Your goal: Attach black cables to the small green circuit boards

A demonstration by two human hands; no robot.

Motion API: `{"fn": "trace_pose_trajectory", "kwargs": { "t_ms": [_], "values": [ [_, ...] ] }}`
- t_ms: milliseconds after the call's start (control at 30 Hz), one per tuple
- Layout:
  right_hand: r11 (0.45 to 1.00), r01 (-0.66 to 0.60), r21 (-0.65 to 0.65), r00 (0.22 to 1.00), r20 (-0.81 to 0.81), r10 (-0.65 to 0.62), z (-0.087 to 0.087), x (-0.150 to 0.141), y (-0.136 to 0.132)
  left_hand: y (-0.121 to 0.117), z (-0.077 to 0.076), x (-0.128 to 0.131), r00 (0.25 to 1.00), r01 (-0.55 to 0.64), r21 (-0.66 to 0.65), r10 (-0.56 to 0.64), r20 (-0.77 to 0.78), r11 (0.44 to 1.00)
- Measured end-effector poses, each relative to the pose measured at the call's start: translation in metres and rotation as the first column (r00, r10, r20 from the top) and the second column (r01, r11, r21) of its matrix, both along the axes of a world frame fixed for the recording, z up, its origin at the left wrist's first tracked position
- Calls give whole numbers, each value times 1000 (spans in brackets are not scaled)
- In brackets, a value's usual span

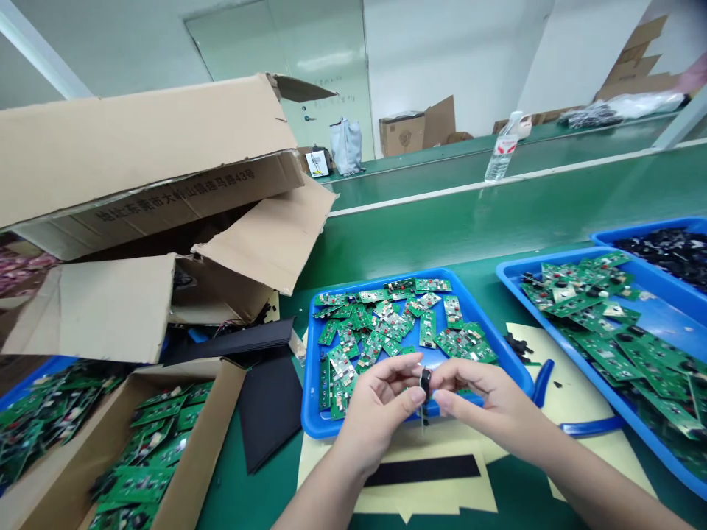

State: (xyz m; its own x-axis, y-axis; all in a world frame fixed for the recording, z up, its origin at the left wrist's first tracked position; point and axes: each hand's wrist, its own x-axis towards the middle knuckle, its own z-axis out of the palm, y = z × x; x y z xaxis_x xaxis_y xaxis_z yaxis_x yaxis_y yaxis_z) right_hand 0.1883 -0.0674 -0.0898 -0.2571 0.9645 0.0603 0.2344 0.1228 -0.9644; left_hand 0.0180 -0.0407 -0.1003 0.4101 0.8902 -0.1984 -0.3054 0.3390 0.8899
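the left hand [381,401] and the right hand [486,394] meet above the near part of a blue plastic tray [489,324], and their fingertips pinch from both sides a small black component [425,383] with thin metal legs pointing down. the fingers hide most of this component, so i cannot read any marking on it. the tray is full of small green circuit boards [381,324], and the hands have little room between them. at right, a second blue tray [530,259] holds bigger green boards, and behind it a third blue tray [663,254] holds black parts, cut off by the picture edge. the right forearm covers part of a tool with blue handles [542,383], so its head is hidden. at left, an open cardboard box [149,147] shows printed chinese address ending in "43号". a plastic water bottle [504,151] stands far on a green workbench [442,235], and its label is too small to read.
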Motion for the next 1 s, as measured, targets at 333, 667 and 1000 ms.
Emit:
{"fn": "trace_pose_trajectory", "kwargs": {
  "t_ms": [333, 667, 1000],
  "values": [
    [988, 48, -144, 990, -123, -66, -7, -6, 0, -5, 0, 2, 996, 39, 229, -21, -81, 973],
    [951, -81, -298, 898, -435, -60, -15, -11, 4, -2, -7, -2, 951, -30, 685, 232, -204, 728],
    [986, 114, -125, 979, -155, -133, -16, -12, 1, -1, -8, -2, 853, 35, 890, 450, -263, 455]
  ]
}}
